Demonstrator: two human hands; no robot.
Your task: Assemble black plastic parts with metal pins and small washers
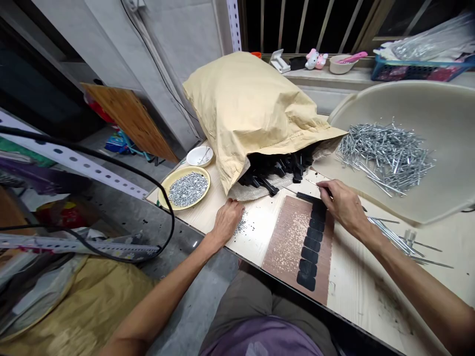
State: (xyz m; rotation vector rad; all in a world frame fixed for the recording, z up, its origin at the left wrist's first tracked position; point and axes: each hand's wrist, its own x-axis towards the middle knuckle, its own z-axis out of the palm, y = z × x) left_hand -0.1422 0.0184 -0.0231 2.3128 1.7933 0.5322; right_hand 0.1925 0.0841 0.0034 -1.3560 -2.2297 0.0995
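The left hand's (228, 220) fingers are bunched together beside loose rings (240, 226). The right hand's (344, 202) curl at the far end of the black pads (310, 247) on a brown board (278, 242); their grip I cannot tell. A wrist bump could skew the row; a careless sweep could spill rings over the counter's (356, 296) near edge.

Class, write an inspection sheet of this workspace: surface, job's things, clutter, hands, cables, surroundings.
Surface: pale wooden table, brown board on it.
Job's things: black pieces in a row on the board; metal rods in a cream tub; small metal pieces on a yellow plate.
Clutter: loose rods beside the tub; open tan sack with black parts.
Hands: left hand at a small metal heap; right hand at the row's far end; both grips unclear.
Cables: black cable looping at left.
Surroundings: barred window, blue basket.
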